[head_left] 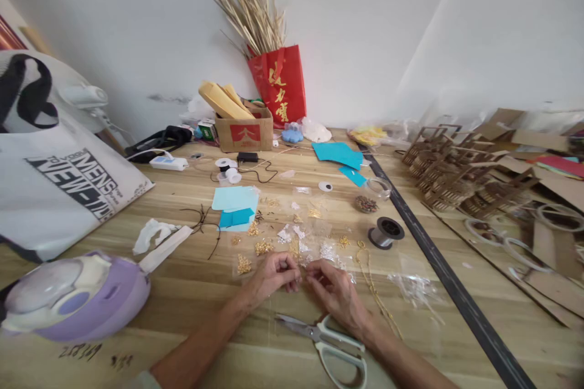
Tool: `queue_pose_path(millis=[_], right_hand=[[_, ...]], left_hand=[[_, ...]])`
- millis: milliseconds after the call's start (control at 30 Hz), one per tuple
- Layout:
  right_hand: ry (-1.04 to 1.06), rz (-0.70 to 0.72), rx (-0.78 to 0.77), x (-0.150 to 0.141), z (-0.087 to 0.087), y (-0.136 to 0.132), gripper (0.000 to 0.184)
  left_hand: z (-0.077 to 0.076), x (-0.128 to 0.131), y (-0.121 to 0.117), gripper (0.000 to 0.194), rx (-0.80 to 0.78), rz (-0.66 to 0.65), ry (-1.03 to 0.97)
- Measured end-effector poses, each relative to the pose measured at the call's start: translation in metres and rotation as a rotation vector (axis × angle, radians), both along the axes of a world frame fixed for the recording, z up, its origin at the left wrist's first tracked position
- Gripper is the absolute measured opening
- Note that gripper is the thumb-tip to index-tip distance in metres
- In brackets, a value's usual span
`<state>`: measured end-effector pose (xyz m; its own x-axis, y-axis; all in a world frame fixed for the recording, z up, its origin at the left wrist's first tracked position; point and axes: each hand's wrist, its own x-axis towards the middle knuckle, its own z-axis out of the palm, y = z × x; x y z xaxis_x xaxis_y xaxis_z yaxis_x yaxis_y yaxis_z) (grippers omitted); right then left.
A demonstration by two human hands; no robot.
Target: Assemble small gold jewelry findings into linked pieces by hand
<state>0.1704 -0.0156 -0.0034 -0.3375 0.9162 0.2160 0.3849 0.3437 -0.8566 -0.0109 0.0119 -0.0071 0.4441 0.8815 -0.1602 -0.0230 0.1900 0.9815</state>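
Observation:
My left hand [276,273] is closed, thumb and fingers pinched together over the table. Facing it, my right hand [336,289] has its fingertips drawn together, close to the left ones. Whatever sits between the fingertips is too small to make out. Just below my hands lie scissors [314,332] with pale green handles, blades pointing left. Around my fingers are piles of gold beads [263,247], white beads [326,250] and yellow pieces [344,242]. A gold chain [371,284] runs beside my right wrist, near a spool of grey wire [385,232].
Light blue paper [235,198] lies behind the beads. A purple and white appliance [98,298] and a white bag [68,182] stand left. A cardboard box [244,131] and a red bag [279,82] are at the back. Brown woven baskets [469,173] fill the right.

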Motion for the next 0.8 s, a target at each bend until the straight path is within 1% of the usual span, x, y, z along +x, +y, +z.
queue_pose_path(millis=[167,367,567,800], right_hand=[[0.021,-0.020,-0.046,0.000,-0.005,0.001,0.013],[0.032,0.060,-0.081,0.000,-0.008,0.001,0.016],[0.088,0.102,-0.129,0.000,-0.006,0.001,0.016],[0.104,0.081,-0.177,0.001,-0.013,0.003,0.017]], left_hand=[[-0.003,0.000,0.000,0.035,-0.011,-0.024,-0.016],[-0.006,0.000,0.000,0.037,-0.006,-0.024,-0.009],[-0.008,0.000,-0.002,0.038,-0.001,-0.054,0.013],[-0.009,0.000,-0.001,0.037,0.012,-0.071,0.024]])
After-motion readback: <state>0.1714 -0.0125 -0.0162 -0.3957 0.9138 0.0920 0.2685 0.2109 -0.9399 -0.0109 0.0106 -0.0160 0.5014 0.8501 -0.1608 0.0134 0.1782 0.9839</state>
